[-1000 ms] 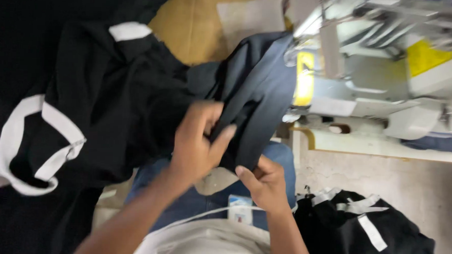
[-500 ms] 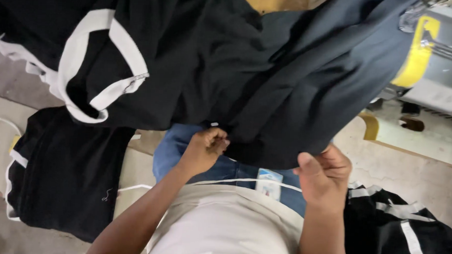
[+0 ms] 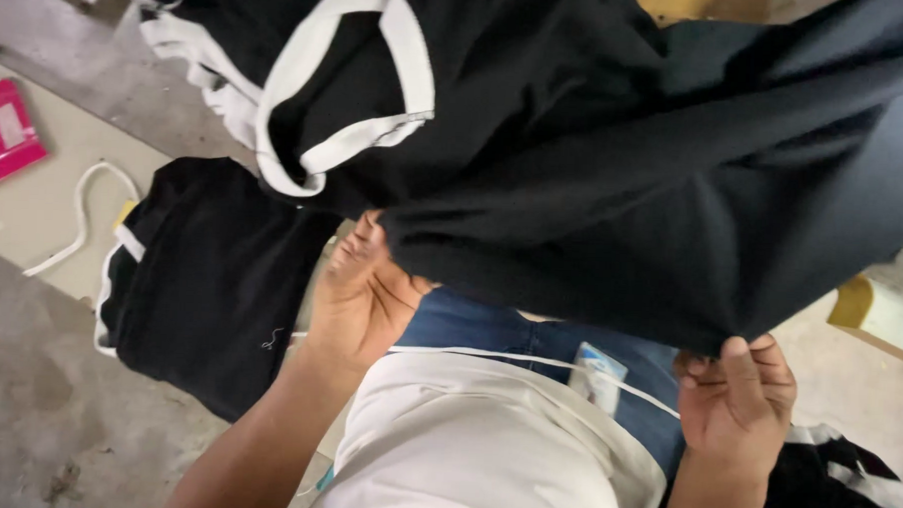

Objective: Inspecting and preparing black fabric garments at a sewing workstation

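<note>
Garment (image 3: 614, 180): plain black, no pattern; the part toward the upper right corner reads slightly bluer, dark navy. Neck band (image 3: 347, 80): white, plain, a loop against the black. White strips (image 3: 193, 65) on black cloth at the upper left.

Folded pile (image 3: 211, 276) on the floor: black with thin white edging along its left side.

Board (image 3: 33, 204): pale beige. Cord (image 3: 78, 216) on it: white. Packet (image 3: 3, 133) at the left edge: bright pink with a pale label.

Floor (image 3: 36, 410): mottled grey.

Shirt (image 3: 465, 445): off-white, plain. Jeans (image 3: 499, 331): mid blue. Tag (image 3: 599, 374): white and light blue.

Lower right corner: black cloth (image 3: 843, 493) with white bands.
</note>
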